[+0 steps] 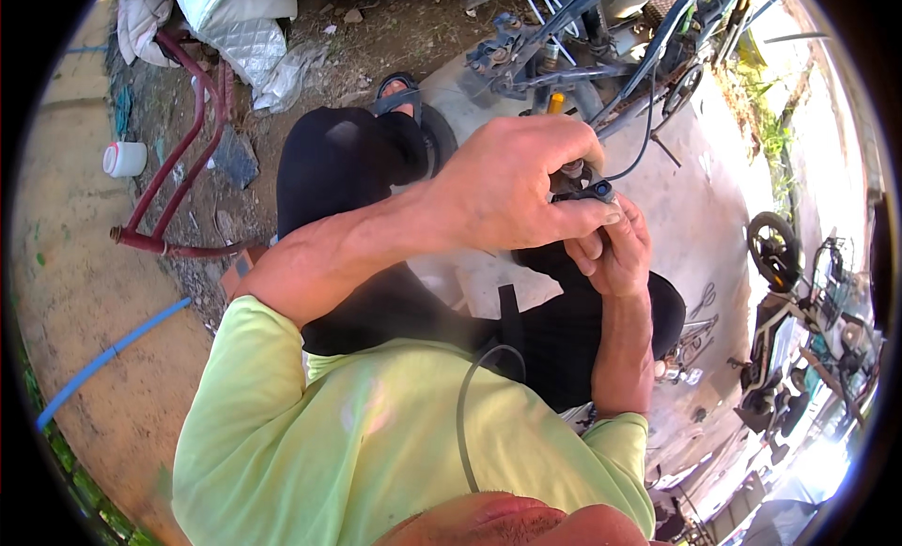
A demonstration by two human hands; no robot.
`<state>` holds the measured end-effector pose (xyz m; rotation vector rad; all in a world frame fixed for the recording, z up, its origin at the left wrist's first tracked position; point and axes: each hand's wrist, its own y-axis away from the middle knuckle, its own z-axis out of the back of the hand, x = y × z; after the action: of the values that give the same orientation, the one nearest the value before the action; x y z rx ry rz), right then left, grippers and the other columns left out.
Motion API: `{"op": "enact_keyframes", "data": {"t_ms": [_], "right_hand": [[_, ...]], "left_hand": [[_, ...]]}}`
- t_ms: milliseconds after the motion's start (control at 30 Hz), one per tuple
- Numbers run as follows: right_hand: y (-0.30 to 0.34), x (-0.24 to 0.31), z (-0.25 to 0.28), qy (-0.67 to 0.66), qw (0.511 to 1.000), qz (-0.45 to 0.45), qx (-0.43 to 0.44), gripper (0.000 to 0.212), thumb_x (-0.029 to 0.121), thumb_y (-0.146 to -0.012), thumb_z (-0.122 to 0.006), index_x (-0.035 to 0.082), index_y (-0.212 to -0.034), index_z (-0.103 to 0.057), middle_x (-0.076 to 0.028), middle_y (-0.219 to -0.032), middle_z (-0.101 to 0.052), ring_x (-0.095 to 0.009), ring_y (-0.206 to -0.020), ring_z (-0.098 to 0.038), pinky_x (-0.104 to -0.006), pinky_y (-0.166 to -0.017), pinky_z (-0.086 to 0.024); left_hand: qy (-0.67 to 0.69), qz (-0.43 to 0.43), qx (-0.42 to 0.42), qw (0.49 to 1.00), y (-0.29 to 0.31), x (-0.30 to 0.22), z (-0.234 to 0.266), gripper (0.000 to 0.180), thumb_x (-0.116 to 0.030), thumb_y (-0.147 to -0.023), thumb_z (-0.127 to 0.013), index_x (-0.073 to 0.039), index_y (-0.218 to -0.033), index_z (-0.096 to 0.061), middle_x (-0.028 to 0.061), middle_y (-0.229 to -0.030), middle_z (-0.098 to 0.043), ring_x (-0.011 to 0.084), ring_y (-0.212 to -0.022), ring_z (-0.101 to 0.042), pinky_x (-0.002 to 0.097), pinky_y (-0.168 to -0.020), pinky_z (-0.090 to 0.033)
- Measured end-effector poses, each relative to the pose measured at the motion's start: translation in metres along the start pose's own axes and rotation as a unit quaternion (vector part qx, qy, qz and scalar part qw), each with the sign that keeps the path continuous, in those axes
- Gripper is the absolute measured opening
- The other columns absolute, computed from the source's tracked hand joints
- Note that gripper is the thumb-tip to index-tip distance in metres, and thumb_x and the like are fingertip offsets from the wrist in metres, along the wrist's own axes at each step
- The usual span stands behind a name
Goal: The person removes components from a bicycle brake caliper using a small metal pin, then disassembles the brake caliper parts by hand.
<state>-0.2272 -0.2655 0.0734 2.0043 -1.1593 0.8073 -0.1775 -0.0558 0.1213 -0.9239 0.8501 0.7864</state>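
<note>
My left hand reaches in from the left and pinches a small black fitting with a round, hollow-looking end between thumb and curled fingers. A thin black cable appears to run from this fitting up toward the vehicle frame. Just below it, my right hand is closed, its thumb and fingertips meeting at the fitting's lower side. The fingers cover most of the fitting, so its exact kind is hidden. Both hands are held above my bent, black-trousered legs.
Dark frame parts and cables crowd the upper right. Metal tools lie on the pale ground by my right knee. A dark red metal frame, a white tub and a blue hose are at the left. Parts and a wheel stand at right.
</note>
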Motion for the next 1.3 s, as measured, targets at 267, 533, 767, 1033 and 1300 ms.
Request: {"op": "enact_keyframes", "data": {"t_ms": [267, 533, 767, 1033, 1300], "right_hand": [[0.0002, -0.0003, 0.0016, 0.031, 0.999, 0.009, 0.004, 0.039, 0.038, -0.106, -0.052, 0.003, -0.090, -0.058, -0.006, -0.061, -0.050, -0.015, -0.045, -0.046, -0.0272, -0.043, -0.038], [0.0002, -0.0011, 0.0007, 0.020, 1.000, 0.009, 0.003, 0.039, 0.038, -0.106, -0.053, 0.004, -0.087, -0.055, -0.005, -0.062, -0.050, -0.014, -0.047, -0.047, -0.0271, -0.043, -0.038], [0.0001, -0.0006, 0.0021, 0.010, 1.000, -0.001, 0.003, 0.039, 0.038, -0.106, -0.053, 0.003, -0.089, -0.056, -0.005, -0.064, -0.050, -0.014, -0.048, -0.047, -0.0265, -0.043, -0.039], [-0.0020, 0.0000, 0.0008, -0.002, 1.000, 0.000, -0.005, 0.040, 0.038, -0.106, -0.052, 0.004, -0.086, -0.054, -0.002, -0.062, -0.043, -0.012, -0.049, -0.042, -0.0266, -0.043, -0.036], [-0.0044, -0.0009, -0.0021, 0.023, 1.000, -0.011, -0.008, 0.039, 0.037, -0.107, -0.051, 0.005, -0.084, -0.054, 0.001, -0.062, -0.042, -0.010, -0.050, -0.040, -0.0249, -0.044, -0.033]], "left_hand": [[-0.010, -0.003, 0.018, 1.000, -0.0011, 0.0002, 0.0037, 0.029, -0.018, -0.078, -0.084, -0.003, -0.096, -0.066, 0.0065, -0.082, -0.064, 0.0152, -0.066, -0.062, 0.0280, -0.058, -0.049], [-0.023, -0.023, 0.023, 0.999, -0.0012, -0.0014, 0.0056, 0.031, -0.020, -0.078, -0.085, -0.003, -0.095, -0.066, 0.0083, -0.084, -0.065, 0.0209, -0.070, -0.065, 0.0304, -0.062, -0.052], [-0.030, -0.030, 0.022, 0.999, -0.0004, -0.0003, 0.0055, 0.029, -0.018, -0.077, -0.083, -0.003, -0.094, -0.065, 0.0083, -0.082, -0.064, 0.0215, -0.069, -0.065, 0.0311, -0.061, -0.052], [-0.044, -0.059, 0.005, 0.997, -0.0002, -0.0017, 0.0060, 0.027, -0.015, -0.074, -0.080, -0.003, -0.093, -0.065, 0.0080, -0.079, -0.062, 0.0226, -0.066, -0.062, 0.0319, -0.058, -0.050], [-0.026, -0.060, 0.000, 0.998, 0.0020, -0.0009, 0.0076, 0.030, -0.018, -0.076, -0.085, -0.003, -0.092, -0.064, 0.0084, -0.079, -0.061, 0.0241, -0.068, -0.062, 0.0328, -0.058, -0.050]]}}
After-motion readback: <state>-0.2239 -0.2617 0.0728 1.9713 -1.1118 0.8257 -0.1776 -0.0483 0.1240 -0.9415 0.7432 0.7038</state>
